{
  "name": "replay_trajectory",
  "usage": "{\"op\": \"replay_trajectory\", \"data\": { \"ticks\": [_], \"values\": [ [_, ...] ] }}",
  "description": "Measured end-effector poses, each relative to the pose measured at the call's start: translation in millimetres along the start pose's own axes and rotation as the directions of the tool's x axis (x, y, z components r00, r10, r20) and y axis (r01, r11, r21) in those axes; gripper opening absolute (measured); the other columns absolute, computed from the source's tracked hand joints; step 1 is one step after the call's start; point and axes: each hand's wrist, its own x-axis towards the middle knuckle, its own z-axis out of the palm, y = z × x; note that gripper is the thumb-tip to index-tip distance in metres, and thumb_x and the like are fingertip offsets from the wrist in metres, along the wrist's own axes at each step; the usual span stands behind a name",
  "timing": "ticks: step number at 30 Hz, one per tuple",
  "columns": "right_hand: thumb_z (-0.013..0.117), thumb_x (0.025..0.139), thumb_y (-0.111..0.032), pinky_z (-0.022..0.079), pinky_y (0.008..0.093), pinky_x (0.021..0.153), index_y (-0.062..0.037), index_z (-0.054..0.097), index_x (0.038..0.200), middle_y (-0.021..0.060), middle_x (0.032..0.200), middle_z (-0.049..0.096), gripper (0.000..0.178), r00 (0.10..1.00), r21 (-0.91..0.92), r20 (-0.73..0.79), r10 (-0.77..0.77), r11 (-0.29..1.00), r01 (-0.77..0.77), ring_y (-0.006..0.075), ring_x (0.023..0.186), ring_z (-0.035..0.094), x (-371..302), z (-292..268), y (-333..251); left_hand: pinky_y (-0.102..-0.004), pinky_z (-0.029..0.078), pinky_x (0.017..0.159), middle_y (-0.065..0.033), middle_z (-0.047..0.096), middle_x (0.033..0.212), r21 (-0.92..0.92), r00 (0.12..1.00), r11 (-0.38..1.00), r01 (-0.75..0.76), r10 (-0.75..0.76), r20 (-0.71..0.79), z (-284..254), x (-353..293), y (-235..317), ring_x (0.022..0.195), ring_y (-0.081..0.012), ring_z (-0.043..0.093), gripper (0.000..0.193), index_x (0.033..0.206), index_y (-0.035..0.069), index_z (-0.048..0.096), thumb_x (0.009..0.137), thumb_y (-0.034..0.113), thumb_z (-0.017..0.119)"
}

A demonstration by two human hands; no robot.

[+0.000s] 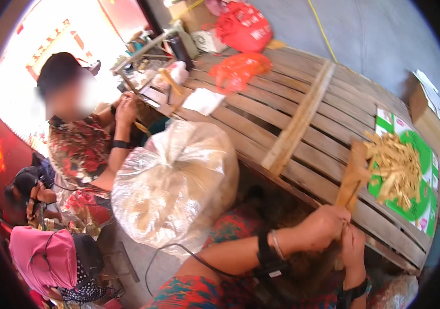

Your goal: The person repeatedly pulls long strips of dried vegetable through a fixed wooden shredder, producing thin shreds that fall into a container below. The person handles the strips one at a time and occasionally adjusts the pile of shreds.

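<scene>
My left hand (320, 227) and my right hand (352, 248) meet at the table's near edge, both with fingers closed together. What they pinch is mostly hidden; a narrow tan sliver (339, 262) shows just below them, and I cannot tell whether they hold it. Right beyond my fingers a wooden piece (352, 177) rises at the table's edge. A loose heap of yellowish-tan flat strips (397, 167) lies to its right, on a flattened green and white cardboard sheet (424, 147).
The slatted wooden table (261, 105) carries a crosswise plank (302, 118), red plastic bags (243, 26) and a white paper (203, 101). A large stuffed clear bag (176, 180) stands at my left. Beyond it a co-worker (83, 139) sits; other people are at lower left.
</scene>
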Motion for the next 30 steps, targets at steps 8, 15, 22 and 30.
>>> {"op": "replay_trajectory", "data": {
  "ticks": [8,15,22,30],
  "values": [
    [0.046,0.100,-0.036,0.027,0.0209,0.047,-0.0043,0.057,0.079,-0.0029,0.061,0.046,0.039,0.891,0.700,0.411,0.194,0.559,-0.445,0.0054,0.050,0.035,-11.9,-16.1,10.5,-0.0306,0.051,0.078,-0.0106,0.063,0.102,-0.469,0.943,0.875,0.121,-0.249,-0.222,-35.3,-2.0,17.1,0.087,-0.0182,0.063,0.018,0.094,-0.003,0.065,0.088,0.014,0.066],
    [0.062,0.093,-0.025,0.027,0.0187,0.047,-0.0032,0.065,0.086,-0.0010,0.068,0.056,0.023,0.860,0.662,0.327,0.391,0.554,-0.504,0.0028,0.054,0.036,1.4,-11.4,-0.8,-0.0200,0.041,0.046,-0.0047,0.062,0.071,-0.595,0.800,0.576,0.560,-0.564,0.206,-21.2,9.0,13.1,0.051,-0.0091,0.052,0.019,0.099,0.002,0.061,0.084,0.010,0.070],
    [0.070,0.087,-0.019,0.030,0.0178,0.049,-0.0044,0.064,0.080,-0.0061,0.066,0.053,0.017,0.940,0.503,-0.025,0.341,0.817,-0.283,0.0007,0.055,0.040,7.4,-27.2,12.9,-0.0230,0.041,0.047,-0.0062,0.060,0.067,-0.593,0.763,0.629,0.502,-0.645,-0.037,-8.9,12.8,2.2,0.051,-0.0102,0.052,0.009,0.091,0.002,0.059,0.086,0.004,0.065],
    [0.072,0.082,-0.014,0.050,0.0306,0.067,-0.0031,0.061,0.088,0.0078,0.076,0.065,0.016,0.888,-0.287,-0.457,0.060,0.934,-0.211,0.0126,0.068,0.059,56.9,-13.4,69.1,-0.0220,0.045,0.058,-0.0036,0.063,0.077,-0.400,0.732,0.754,0.520,-0.635,-0.245,13.8,36.8,-80.0,0.064,-0.0083,0.055,0.015,0.098,-0.003,0.065,0.090,0.010,0.062]
  ]
}}
